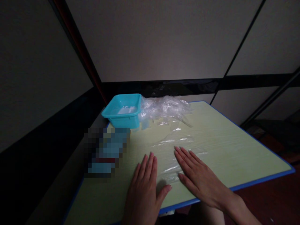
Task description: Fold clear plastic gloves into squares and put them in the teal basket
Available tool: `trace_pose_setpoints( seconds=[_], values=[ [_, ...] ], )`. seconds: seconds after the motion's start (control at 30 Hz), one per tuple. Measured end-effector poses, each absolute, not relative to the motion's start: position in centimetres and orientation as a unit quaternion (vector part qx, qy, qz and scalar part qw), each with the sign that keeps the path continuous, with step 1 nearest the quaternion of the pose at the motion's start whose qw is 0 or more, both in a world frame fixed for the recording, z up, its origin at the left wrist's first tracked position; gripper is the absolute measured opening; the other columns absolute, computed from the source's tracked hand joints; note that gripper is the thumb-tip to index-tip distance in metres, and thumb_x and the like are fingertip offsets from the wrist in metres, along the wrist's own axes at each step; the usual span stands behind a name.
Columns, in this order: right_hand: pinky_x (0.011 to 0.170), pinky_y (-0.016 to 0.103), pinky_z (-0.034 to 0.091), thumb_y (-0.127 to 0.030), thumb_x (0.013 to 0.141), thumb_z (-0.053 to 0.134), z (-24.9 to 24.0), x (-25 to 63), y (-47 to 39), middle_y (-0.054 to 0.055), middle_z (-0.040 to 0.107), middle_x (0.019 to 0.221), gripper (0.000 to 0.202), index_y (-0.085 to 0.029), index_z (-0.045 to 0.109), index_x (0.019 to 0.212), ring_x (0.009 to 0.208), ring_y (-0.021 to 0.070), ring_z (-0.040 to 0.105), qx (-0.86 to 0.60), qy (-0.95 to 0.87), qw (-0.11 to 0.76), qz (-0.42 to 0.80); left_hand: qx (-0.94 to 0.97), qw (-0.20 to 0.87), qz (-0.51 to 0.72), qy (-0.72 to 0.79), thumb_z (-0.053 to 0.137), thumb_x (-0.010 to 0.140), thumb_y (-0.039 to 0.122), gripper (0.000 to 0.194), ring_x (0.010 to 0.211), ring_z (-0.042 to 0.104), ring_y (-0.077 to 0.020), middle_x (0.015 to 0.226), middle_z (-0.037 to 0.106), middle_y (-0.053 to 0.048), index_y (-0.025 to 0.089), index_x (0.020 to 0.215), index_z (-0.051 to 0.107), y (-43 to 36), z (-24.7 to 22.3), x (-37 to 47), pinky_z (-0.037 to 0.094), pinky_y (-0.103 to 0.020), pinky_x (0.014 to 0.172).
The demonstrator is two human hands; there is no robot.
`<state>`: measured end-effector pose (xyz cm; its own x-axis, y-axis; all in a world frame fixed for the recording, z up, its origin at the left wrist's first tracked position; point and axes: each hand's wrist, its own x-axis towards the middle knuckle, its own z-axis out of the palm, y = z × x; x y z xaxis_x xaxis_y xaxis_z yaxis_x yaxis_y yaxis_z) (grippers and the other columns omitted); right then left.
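A clear plastic bag [172,167] lies spread flat on the pale yellow table [225,137], its creases catching the light. Palm down at its left side is my left hand [144,187], fingers stretched out and thumb apart. My right hand [198,175] rests flat over the bag's right part, fingers extended toward the upper left. Neither hand grips anything. Beyond them, a crumpled heap of clear plastic bags [170,106] sits at the far edge of the table.
A turquoise plastic basin [123,120] with something whitish inside stands at the back left, touching the heap. In front of it lies a blurred-out light-blue item [109,150]. Blue edging [264,179] borders the table. Cabinet-like panels [161,40] rise behind.
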<state>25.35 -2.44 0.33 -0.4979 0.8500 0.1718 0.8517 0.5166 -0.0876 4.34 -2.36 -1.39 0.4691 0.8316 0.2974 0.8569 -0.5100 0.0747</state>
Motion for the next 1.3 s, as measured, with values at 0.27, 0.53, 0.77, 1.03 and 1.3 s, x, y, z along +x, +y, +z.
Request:
trace_pose_setpoints(
  seconds=[0.27,0.53,0.77,1.03,1.3],
  values=[
    [0.105,0.045,0.025,-0.039,0.092,0.03,-0.7,29.8,-2.6,0.007,0.017,0.145,0.059,-0.019,0.004,0.141,0.132,0.0218,0.017,-0.575,-0.812,0.09,-0.039,-0.855,0.049,-0.138,-0.497,0.04,0.084,0.051,0.065,0.129,0.027,-0.0271,0.14,0.032,-0.013,0.009,0.133,0.03,-2.4,-1.2,4.5,0.037,-0.044,0.098],
    [0.104,0.047,0.026,-0.042,0.092,0.025,-1.7,32.5,-2.8,0.005,0.021,0.144,0.057,-0.02,0.005,0.141,0.131,0.0223,0.019,-0.629,-0.771,0.075,-0.064,-0.857,0.061,-0.13,-0.494,0.036,0.086,0.05,0.064,0.13,0.024,-0.0269,0.142,0.028,-0.012,0.009,0.134,0.028,-2.4,-1.5,4.3,0.038,-0.045,0.098],
    [0.103,0.048,0.025,-0.045,0.09,0.016,-1.3,32.5,-1.5,0.01,0.023,0.143,0.059,-0.013,0.013,0.14,0.131,0.0226,0.021,-0.671,-0.733,0.057,-0.099,-0.854,0.087,-0.135,-0.494,0.035,0.085,0.051,0.065,0.129,0.026,-0.0262,0.142,0.027,-0.011,0.01,0.135,0.026,-2.3,-1.8,4.3,0.039,-0.042,0.097],
    [0.106,0.043,0.022,-0.039,0.092,0.023,-0.7,29.8,1.2,0.006,0.018,0.145,0.055,-0.019,0.004,0.141,0.132,0.019,0.016,-0.573,-0.814,0.084,-0.033,-0.854,0.084,-0.135,-0.496,0.036,0.085,0.052,0.066,0.129,0.026,-0.0269,0.142,0.028,-0.011,0.01,0.135,0.027,-2.3,-1.7,4.4,0.039,-0.043,0.097],
    [0.106,0.042,0.023,-0.038,0.093,0.021,-0.9,30.4,1.3,0.008,0.018,0.144,0.054,-0.013,0.014,0.14,0.132,0.0191,0.016,-0.575,-0.815,0.064,-0.043,-0.855,0.074,-0.134,-0.495,0.039,0.084,0.05,0.067,0.131,0.02,-0.0302,0.143,0.026,-0.01,0.01,0.135,0.025,-2.3,-1.8,4.1,0.039,-0.045,0.096]
  ],
)
